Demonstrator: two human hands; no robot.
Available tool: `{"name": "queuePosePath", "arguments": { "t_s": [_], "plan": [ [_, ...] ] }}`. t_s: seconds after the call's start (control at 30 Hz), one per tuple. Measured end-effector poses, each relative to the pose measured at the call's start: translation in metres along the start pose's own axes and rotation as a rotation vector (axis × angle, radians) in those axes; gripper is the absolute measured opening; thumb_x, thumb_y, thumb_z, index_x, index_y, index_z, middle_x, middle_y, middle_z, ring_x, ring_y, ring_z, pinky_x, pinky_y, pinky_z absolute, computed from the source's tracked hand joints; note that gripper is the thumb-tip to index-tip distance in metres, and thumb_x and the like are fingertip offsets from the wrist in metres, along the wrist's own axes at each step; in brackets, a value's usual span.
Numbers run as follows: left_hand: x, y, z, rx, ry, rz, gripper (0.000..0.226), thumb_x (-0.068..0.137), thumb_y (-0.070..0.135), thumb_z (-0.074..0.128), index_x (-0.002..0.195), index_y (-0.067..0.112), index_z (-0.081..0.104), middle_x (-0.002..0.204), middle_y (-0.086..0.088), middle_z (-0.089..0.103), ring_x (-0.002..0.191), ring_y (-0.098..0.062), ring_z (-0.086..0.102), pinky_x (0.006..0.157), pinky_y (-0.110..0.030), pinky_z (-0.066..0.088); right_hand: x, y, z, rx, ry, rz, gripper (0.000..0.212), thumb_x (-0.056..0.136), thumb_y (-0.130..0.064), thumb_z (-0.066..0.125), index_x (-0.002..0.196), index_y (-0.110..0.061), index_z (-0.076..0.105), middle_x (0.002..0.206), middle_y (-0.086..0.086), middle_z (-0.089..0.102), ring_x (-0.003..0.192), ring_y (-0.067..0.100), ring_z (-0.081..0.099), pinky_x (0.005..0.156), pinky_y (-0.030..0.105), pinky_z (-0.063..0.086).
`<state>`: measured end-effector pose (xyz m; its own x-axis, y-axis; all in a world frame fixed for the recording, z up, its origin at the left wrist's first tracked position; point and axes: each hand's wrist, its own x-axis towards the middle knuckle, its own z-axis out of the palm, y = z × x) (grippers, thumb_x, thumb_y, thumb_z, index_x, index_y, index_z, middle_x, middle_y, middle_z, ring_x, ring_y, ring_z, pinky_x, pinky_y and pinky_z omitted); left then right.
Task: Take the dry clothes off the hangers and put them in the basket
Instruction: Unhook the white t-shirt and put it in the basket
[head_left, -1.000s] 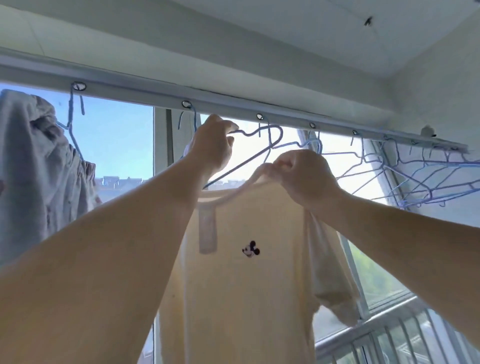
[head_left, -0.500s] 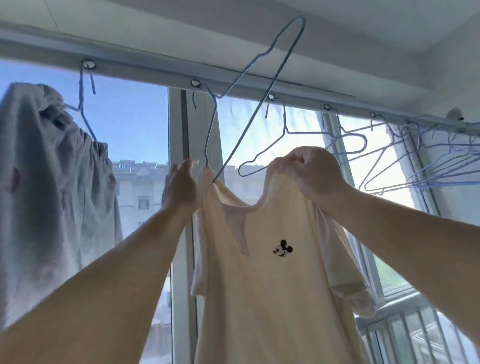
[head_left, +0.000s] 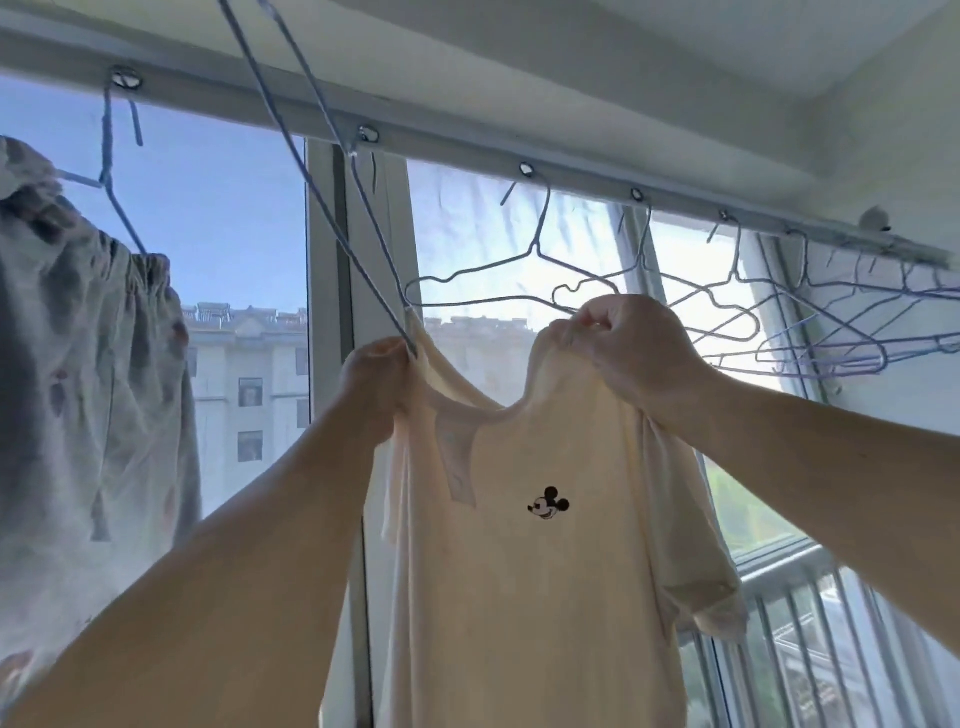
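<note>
A cream T-shirt (head_left: 535, 582) with a small black mouse print hangs between my hands in front of the window. My left hand (head_left: 376, 384) grips its left shoulder, pinched together with the lower end of a blue wire hanger (head_left: 322, 171) that tilts up past the top of the frame. My right hand (head_left: 631, 351) is closed on the shirt's right shoulder by the collar. The hanger's hook stays on the grey rail (head_left: 467, 140). The basket is not in view.
A grey patterned garment (head_left: 88, 395) hangs on another blue hanger at the left. Several empty blue wire hangers (head_left: 810, 332) hang along the rail to the right. Window frames and a metal balcony railing (head_left: 831, 623) stand behind the shirt.
The hanger has swung up out of the shirt's neck and tilted higher. My left hand dropped from the hanger's top to the shirt's left shoulder. The view has moved closer.
</note>
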<state>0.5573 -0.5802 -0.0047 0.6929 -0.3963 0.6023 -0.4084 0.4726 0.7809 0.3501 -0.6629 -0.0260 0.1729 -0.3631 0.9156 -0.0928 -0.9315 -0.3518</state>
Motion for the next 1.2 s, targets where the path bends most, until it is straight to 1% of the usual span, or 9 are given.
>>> {"name": "queuePosePath", "arguments": {
  "t_s": [0.17,0.27,0.43,0.53,0.6,0.73,0.9,1.03,1.2],
  "plan": [
    [-0.011,-0.004,0.006,-0.167,-0.097,-0.1,0.029,0.092,0.009,0.042,0.067,0.015,0.054,0.065,-0.004,0.047,0.06,-0.019,0.047,0.057,-0.025,0.045,-0.009,0.005,0.0,-0.032,-0.009,0.024,0.023,0.088,-0.031,0.06,0.085,-0.01,0.07,0.092,0.004,0.067,0.09,0.018,0.058,0.067,0.023,0.035],
    [-0.01,-0.009,0.0,-0.205,-0.058,-0.127,0.015,0.086,0.011,0.045,0.077,0.012,0.056,0.083,-0.012,0.052,0.076,-0.026,0.052,0.068,-0.032,0.044,-0.013,0.007,-0.002,-0.035,-0.017,0.045,0.025,0.089,-0.033,0.06,0.087,-0.011,0.071,0.096,0.004,0.068,0.094,0.019,0.059,0.075,0.026,0.041],
    [-0.012,-0.037,-0.012,-0.042,0.112,-0.162,0.019,0.091,0.019,0.046,0.086,0.007,0.059,0.074,-0.007,0.057,0.067,-0.019,0.055,0.061,-0.026,0.044,-0.022,0.007,0.002,-0.043,-0.091,0.088,0.026,0.087,-0.034,0.061,0.086,-0.01,0.07,0.087,0.003,0.066,0.081,0.017,0.057,0.063,0.026,0.04],
    [-0.013,-0.064,-0.023,0.104,0.101,-0.192,0.035,0.087,0.029,0.043,0.1,0.003,0.064,0.095,-0.012,0.067,0.087,-0.028,0.063,0.076,-0.038,0.051,-0.03,0.01,0.007,-0.042,-0.179,0.123,0.026,0.087,-0.035,0.062,0.083,-0.01,0.068,0.08,0.002,0.064,0.07,0.014,0.054,0.057,0.023,0.04],
    [-0.017,-0.08,-0.03,0.219,0.046,-0.192,0.04,0.082,0.032,0.041,0.101,0.005,0.065,0.101,-0.013,0.068,0.093,-0.03,0.064,0.082,-0.042,0.051,-0.038,0.016,0.01,-0.055,-0.225,0.139,0.026,0.088,-0.034,0.061,0.084,-0.009,0.068,0.083,0.003,0.065,0.074,0.015,0.056,0.059,0.022,0.041],
    [-0.035,-0.11,-0.042,0.393,-0.052,-0.136,0.032,0.092,0.02,0.038,0.105,0.0,0.059,0.097,-0.016,0.061,0.081,-0.026,0.055,0.063,-0.032,0.042,-0.061,0.036,0.012,-0.068,-0.291,0.208,0.03,0.085,-0.036,0.063,0.088,-0.007,0.07,0.094,0.009,0.069,0.089,0.024,0.063,0.07,0.029,0.048],
    [-0.072,-0.145,-0.069,0.479,-0.107,-0.192,0.02,0.098,0.018,0.035,0.097,0.01,0.053,0.084,-0.007,0.053,0.076,-0.02,0.048,0.058,-0.029,0.038,-0.102,0.07,0.001,-0.008,-0.474,0.345,0.03,0.073,-0.045,0.072,0.081,-0.017,0.069,0.082,-0.003,0.064,0.078,0.013,0.061,0.06,0.021,0.046],
    [-0.109,-0.158,-0.08,0.536,-0.049,-0.168,0.021,0.097,0.022,0.039,0.085,0.015,0.054,0.081,-0.007,0.054,0.075,-0.021,0.049,0.066,-0.032,0.039,-0.128,0.102,-0.003,-0.023,-0.646,0.454,0.042,0.055,-0.057,0.075,0.076,-0.02,0.071,0.081,-0.003,0.067,0.079,0.013,0.063,0.068,0.026,0.051],
    [-0.168,-0.168,-0.078,0.322,-0.19,-0.393,0.01,0.091,0.021,0.056,0.083,0.015,0.055,0.077,-0.005,0.058,0.069,-0.016,0.053,0.062,-0.029,0.045,-0.152,0.145,0.005,-0.045,-0.633,0.482,0.026,0.072,-0.039,0.076,0.08,-0.015,0.07,0.081,-0.004,0.064,0.084,0.015,0.06,0.07,0.026,0.046]
  ]
}}
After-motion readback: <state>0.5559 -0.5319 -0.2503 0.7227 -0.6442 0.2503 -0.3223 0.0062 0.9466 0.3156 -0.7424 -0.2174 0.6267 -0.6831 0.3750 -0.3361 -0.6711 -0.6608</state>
